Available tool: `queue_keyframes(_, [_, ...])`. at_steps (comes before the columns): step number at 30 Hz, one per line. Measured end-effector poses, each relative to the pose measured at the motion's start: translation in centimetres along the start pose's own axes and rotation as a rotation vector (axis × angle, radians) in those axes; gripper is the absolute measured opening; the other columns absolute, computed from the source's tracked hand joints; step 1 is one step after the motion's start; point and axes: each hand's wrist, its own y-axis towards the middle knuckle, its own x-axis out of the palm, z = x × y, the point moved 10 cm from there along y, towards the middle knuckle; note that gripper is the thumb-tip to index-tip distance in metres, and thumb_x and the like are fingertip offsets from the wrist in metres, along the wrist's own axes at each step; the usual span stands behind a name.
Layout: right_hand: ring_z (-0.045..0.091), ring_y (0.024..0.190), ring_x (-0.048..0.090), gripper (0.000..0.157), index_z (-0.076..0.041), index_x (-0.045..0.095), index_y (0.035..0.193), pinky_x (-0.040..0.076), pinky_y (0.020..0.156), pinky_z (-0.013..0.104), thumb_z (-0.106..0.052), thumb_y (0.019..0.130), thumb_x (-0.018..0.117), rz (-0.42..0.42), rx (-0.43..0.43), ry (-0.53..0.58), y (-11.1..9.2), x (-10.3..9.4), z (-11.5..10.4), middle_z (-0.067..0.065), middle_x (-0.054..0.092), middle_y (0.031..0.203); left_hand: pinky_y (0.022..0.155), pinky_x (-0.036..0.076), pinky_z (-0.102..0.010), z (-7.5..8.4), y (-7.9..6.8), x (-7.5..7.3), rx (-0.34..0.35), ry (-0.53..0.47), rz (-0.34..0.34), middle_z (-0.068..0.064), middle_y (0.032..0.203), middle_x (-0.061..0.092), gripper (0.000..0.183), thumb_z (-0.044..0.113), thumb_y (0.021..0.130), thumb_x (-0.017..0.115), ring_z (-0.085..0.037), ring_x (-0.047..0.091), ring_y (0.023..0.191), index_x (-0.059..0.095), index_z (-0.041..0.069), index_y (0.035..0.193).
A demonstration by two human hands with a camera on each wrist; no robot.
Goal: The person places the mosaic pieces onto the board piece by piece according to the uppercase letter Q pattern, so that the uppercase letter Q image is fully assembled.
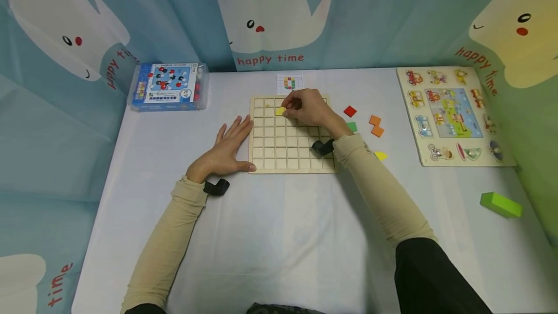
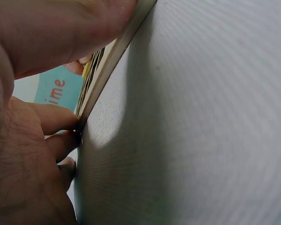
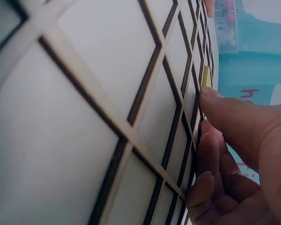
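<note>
A wooden grid board (image 1: 281, 154) with square recesses lies on the table. Over its upper rows, my right hand (image 1: 309, 106) pinches a yellow square tile (image 1: 279, 111) at its right side. The right wrist view shows the thumb (image 3: 213, 93) against that yellow tile (image 3: 206, 76), low at the grid; the tile's far side is hidden. My left hand (image 1: 226, 148) rests by the board's left edge with its fingers spread, the thumb touching the lower left corner. In the left wrist view, the fingertips (image 2: 70, 119) meet the board's rim (image 2: 100, 84).
Right of the board lie a red tile (image 1: 350, 111), a green tile (image 1: 352, 126), two orange tiles (image 1: 377, 131) and a yellow piece (image 1: 381, 155). A pattern card (image 1: 296, 78) is behind. A boxed set (image 1: 167, 86), a picture puzzle (image 1: 416, 142) and a green block (image 1: 500, 204) sit farther out.
</note>
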Motion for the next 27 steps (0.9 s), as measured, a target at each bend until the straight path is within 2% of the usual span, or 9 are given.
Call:
queue_keyframes(9, [0.027, 0.094, 0.073, 0.021, -0.003, 0.080, 0.112, 0.058, 0.090, 0.042, -0.015, 0.095, 0.081, -0.003, -0.035, -0.036, -0.3, -0.1, -0.5, 0.015, 0.079, 0.105, 0.132, -0.015, -0.054, 0.1, 0.0, 0.1, -0.002, 0.000, -0.004, -0.005, 0.181, -0.003, 0.124, 0.036, 0.084, 0.090, -0.026, -0.013, 0.167, 0.006, 0.008, 0.172])
queue_keyframes(18, [0.026, 0.097, 0.073, 0.027, -0.004, 0.080, 0.117, 0.058, 0.090, 0.041, -0.016, 0.093, 0.083, 0.001, -0.040, 0.013, -0.6, -0.5, 0.1, 0.015, 0.079, 0.110, 0.131, -0.014, -0.055, 0.2, 0.1, 0.1, 0.009, -0.002, 0.007, -0.008, 0.181, -0.002, 0.124, 0.035, 0.084, 0.091, -0.028, -0.012, 0.167, 0.008, 0.006, 0.171])
queue_keyframes(21, [0.025, 0.096, 0.072, 0.027, -0.004, 0.080, 0.117, 0.057, 0.088, 0.039, -0.016, 0.093, 0.084, 0.009, -0.039, 0.029, -1.1, -1.2, 0.4, 0.014, 0.078, 0.108, 0.131, -0.014, -0.056, 0.3, 0.0, 0.1, 0.014, -0.003, 0.009, -0.009, 0.181, -0.001, 0.124, 0.034, 0.084, 0.091, -0.029, -0.011, 0.167, 0.008, 0.005, 0.171])
queue_keyframes(27, [0.026, 0.092, 0.073, 0.026, -0.004, 0.081, 0.112, 0.055, 0.082, 0.032, -0.016, 0.090, 0.087, 0.080, -0.037, 0.003, -2.5, -3.6, 1.6, 0.013, 0.080, 0.102, 0.131, -0.014, -0.056, 0.4, -0.1, 0.0, 0.009, 0.004, 0.005, -0.009, 0.181, -0.001, 0.124, 0.034, 0.084, 0.090, -0.030, -0.011, 0.167, 0.007, 0.005, 0.171])
